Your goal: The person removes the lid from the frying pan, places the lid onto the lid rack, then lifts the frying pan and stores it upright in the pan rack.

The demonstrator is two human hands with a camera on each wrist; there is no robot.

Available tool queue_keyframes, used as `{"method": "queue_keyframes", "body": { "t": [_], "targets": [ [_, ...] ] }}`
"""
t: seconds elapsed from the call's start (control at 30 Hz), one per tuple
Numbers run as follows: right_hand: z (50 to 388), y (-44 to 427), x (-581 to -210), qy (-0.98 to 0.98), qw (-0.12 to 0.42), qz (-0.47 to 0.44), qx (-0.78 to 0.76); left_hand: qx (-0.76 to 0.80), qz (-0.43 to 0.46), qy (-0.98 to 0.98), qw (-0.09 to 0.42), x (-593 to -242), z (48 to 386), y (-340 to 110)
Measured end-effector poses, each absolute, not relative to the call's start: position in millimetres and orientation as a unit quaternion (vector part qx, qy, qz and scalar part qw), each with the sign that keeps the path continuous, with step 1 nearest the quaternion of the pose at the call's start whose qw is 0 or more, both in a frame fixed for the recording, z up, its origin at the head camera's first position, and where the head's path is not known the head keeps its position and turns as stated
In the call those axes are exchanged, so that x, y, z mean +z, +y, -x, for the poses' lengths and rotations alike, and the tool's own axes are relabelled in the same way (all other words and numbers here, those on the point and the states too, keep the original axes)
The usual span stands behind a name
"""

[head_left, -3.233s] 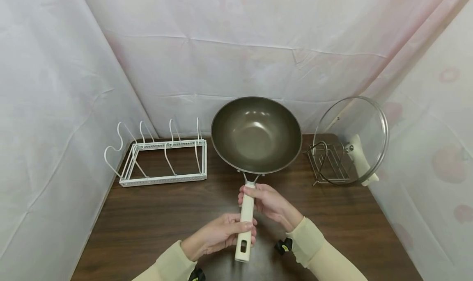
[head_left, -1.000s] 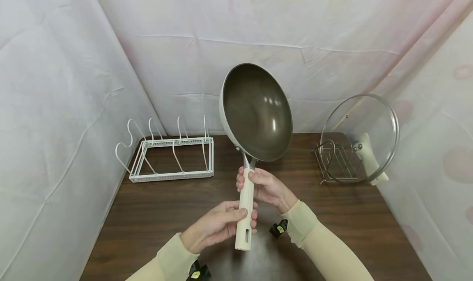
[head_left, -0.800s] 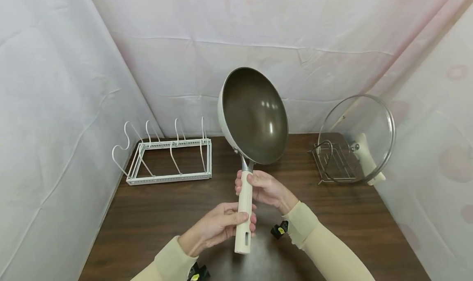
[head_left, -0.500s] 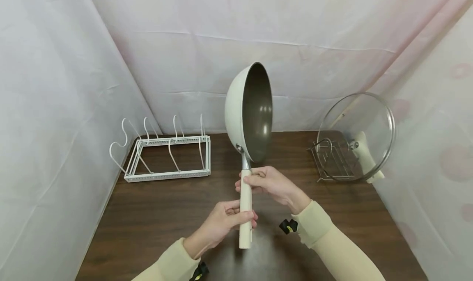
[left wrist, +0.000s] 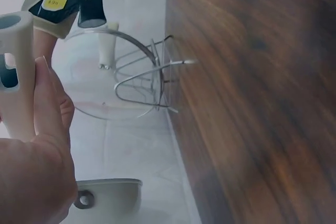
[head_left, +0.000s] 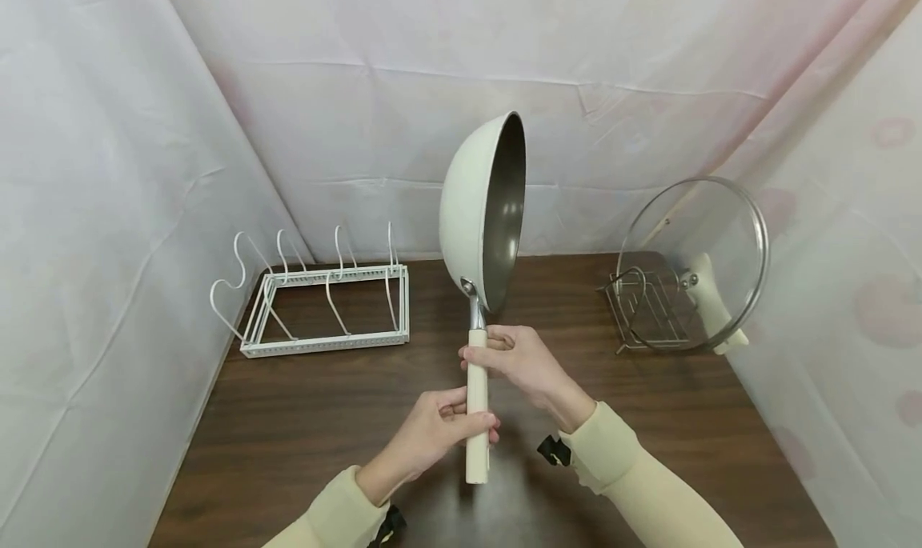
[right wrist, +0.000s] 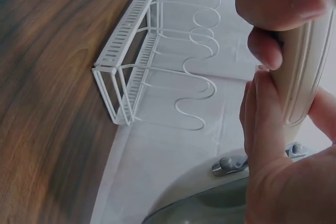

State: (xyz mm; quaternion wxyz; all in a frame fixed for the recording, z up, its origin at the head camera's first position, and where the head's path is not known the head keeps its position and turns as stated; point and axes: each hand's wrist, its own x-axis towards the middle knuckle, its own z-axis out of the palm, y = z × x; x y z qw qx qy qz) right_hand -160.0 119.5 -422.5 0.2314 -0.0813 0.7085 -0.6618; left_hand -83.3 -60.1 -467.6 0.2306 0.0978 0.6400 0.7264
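A deep wok (head_left: 464,200), cream outside and dark inside, hangs above the table on its edge, its hollow side facing right. Its cream handle (head_left: 477,396) points toward me. My left hand (head_left: 430,432) grips the lower part of the handle, thumb across it. Higher up, just below the metal neck, my right hand (head_left: 522,364) pinches the handle between thumb and fingers. In the left wrist view the handle's hanging slot (left wrist: 9,72) shows beside my left fingers. Both hands appear around the handle (right wrist: 307,66) in the right wrist view.
On the left of the table (head_left: 346,420) stands a white wire pan rack (head_left: 324,344) with upright loops. At the right a small metal wire stand (head_left: 651,344) holds a glass lid (head_left: 759,252) upright. White curtains (head_left: 403,76) enclose the back and sides.
Both hands have raised the wok and rolled it from facing me to standing on edge, opening toward the right. Over the last half second it has turned slightly further.
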Motion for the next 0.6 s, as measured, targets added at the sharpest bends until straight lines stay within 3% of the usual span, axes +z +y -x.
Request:
{"method": "queue_keyframes", "body": {
  "t": [0.27,0.6],
  "targets": [
    [157,120,-426,0.663,0.237,0.096,-0.703,0.741,-0.037,0.620,0.256,-455,82,-60],
    [154,105,-417,0.627,0.223,0.121,-0.736,0.697,-0.057,0.683,0.211,-429,77,-75]
  ]
}}
